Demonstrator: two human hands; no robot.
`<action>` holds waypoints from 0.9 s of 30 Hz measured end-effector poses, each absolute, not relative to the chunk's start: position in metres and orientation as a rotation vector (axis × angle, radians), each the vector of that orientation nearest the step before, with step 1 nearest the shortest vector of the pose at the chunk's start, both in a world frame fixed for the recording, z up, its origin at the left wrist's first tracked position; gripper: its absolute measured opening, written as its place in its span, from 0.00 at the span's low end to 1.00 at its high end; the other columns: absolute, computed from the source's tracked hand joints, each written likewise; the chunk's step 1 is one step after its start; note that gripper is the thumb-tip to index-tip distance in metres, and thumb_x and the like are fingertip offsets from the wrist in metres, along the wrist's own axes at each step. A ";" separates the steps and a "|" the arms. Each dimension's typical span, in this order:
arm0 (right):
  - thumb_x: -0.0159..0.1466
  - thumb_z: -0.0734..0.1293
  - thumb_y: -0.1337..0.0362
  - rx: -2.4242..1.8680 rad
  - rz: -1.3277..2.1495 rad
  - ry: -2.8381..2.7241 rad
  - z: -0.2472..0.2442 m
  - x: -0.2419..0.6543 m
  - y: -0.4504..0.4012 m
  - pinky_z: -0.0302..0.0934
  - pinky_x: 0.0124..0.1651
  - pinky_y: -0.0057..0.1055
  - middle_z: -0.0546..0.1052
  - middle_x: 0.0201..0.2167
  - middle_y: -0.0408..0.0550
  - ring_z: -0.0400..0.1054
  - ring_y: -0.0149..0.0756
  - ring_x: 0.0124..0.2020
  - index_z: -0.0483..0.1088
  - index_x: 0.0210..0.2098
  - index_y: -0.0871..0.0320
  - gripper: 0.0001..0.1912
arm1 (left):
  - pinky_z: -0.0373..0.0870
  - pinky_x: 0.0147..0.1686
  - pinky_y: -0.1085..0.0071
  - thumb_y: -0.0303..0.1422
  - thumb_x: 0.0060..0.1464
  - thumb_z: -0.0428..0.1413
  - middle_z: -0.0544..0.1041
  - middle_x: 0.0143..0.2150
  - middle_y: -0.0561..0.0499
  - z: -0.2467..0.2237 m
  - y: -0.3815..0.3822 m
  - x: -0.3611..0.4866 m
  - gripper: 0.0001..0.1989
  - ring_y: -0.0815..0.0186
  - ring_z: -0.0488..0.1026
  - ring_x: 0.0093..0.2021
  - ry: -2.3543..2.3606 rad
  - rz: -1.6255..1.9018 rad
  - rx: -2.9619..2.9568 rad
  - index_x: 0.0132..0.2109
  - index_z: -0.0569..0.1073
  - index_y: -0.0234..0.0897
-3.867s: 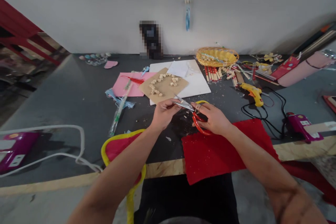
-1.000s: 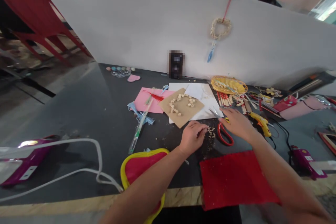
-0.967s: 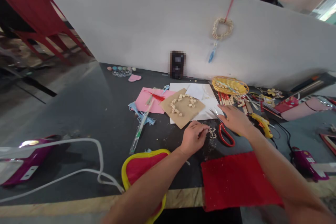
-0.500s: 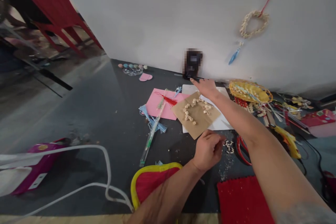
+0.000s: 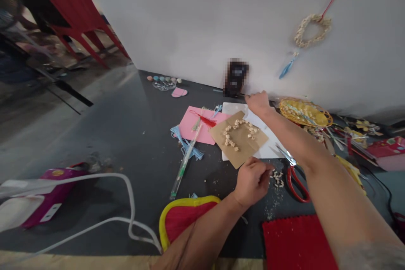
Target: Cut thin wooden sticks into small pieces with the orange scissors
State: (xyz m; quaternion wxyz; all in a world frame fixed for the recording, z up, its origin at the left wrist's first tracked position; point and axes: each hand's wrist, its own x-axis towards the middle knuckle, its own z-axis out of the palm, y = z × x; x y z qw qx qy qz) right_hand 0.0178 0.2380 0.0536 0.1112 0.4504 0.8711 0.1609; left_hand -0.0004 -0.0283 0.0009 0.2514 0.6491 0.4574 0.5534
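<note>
My left hand [image 5: 252, 182] hovers over the table with thumb and fingers pinched together. Whatever may be between the fingertips is too small to make out. Beneath and beside it lie small whitish bits [image 5: 277, 179]. My right hand [image 5: 258, 103] reaches toward the wall, a little to the right of a dark phone [image 5: 236, 76] leaning there. No object shows in it, and its fingers are loosely bent and apart. Between the hands, a brown paper square [image 5: 218, 133] carries a curved row of beige bead clusters [image 5: 227, 135]. Red-handled scissors [image 5: 295, 183] lie below my right forearm.
Pink paper [image 5: 193, 124], a red tassel [image 5: 207, 121] and blue tassels [image 5: 186, 142] lie left of the brown square. A yellow basket [image 5: 325, 119] stands at the right. A beaded heart [image 5: 311, 31] hangs on the wall. White cable [image 5: 128, 194] crosses the left front.
My right hand has drawn back to the right from the phone's lower edge. My left hand keeps its pinch over the table. The scissors' blades have come into sight as the view shifted.
</note>
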 end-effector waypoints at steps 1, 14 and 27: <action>0.66 0.52 0.73 1.357 0.470 2.541 0.056 0.027 0.235 0.55 0.49 0.48 0.76 0.46 0.65 0.70 0.52 0.48 0.69 0.56 0.60 0.23 | 0.72 0.37 0.67 0.22 0.53 0.52 0.79 0.30 0.49 0.001 -0.028 0.000 0.10 0.63 0.73 0.34 1.247 1.498 1.756 0.36 0.75 0.39; 0.66 0.60 0.62 1.600 0.134 2.473 0.079 0.196 0.128 0.63 0.45 0.41 0.78 0.46 0.58 0.73 0.50 0.46 0.71 0.52 0.57 0.17 | 0.73 0.39 0.67 0.28 0.58 0.53 0.80 0.32 0.49 0.001 -0.026 -0.002 0.08 0.63 0.74 0.38 1.312 1.396 1.854 0.39 0.77 0.39; 0.67 0.58 0.52 1.934 -0.022 2.709 0.005 0.245 0.019 0.56 0.58 0.43 0.70 0.53 0.61 0.64 0.49 0.55 0.64 0.59 0.63 0.27 | 0.72 0.36 0.68 0.30 0.58 0.53 0.79 0.31 0.48 0.000 -0.023 -0.003 0.08 0.63 0.74 0.38 1.372 1.342 1.995 0.39 0.78 0.39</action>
